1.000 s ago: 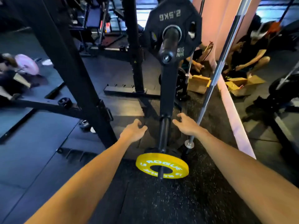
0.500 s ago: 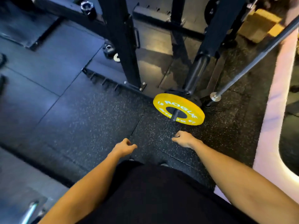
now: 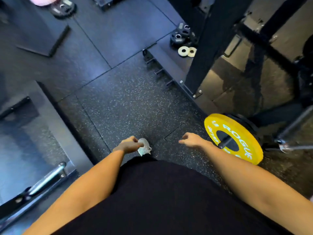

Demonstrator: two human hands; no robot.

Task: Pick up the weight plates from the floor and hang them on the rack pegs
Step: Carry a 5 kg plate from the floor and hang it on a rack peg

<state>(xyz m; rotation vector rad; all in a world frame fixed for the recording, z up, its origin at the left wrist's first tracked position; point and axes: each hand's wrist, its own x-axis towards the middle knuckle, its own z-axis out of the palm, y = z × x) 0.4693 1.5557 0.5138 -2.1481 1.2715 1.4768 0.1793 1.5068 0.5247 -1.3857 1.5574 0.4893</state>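
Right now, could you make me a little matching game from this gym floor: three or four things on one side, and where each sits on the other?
Things:
1. yellow plate
2. white discs
3. left hand
4. black plates

Places:
A. lying flat by the upright's foot
B. on a peg, low right
C. stacked just beyond the white pair
D. hanging free, over a shoe

Pairs: 1-B, 2-A, 3-D, 4-C

floor (image 3: 128, 99): speckled matt rubber | yellow plate (image 3: 237, 133): smooth, glossy | rack upright (image 3: 203, 48): matt black metal
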